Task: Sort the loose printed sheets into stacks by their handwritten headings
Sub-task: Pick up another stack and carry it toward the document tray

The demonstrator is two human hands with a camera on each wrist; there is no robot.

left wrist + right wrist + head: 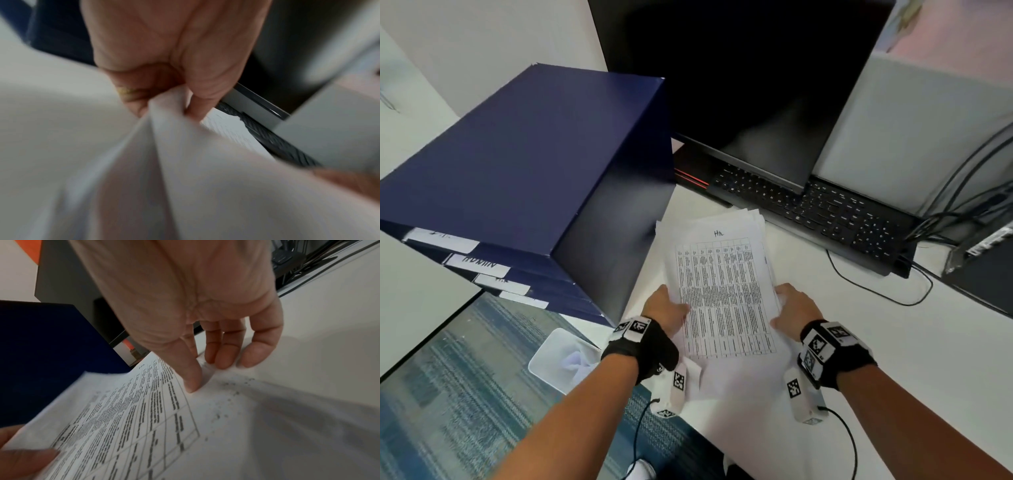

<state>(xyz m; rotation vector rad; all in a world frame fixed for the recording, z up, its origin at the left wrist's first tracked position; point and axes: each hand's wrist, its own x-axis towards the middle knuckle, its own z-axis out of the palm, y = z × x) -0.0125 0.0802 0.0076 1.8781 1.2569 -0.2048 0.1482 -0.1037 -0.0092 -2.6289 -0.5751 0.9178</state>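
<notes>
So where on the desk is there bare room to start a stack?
Bare white desk lies right of the sheets, between the right hand and the keyboard cable. Left is crowded by the blue box.

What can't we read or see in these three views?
- Printed table text on the top sheet: too small in head view, smeared in right wrist view.
- Sheets beneath it: covered by the top sheet.
- Left hand fingers: behind the paper, left wrist view blurred.
- Labels on the blue binders: blurred, mostly illegible.
- Right hand fingertips: under the sheet edge.
</notes>
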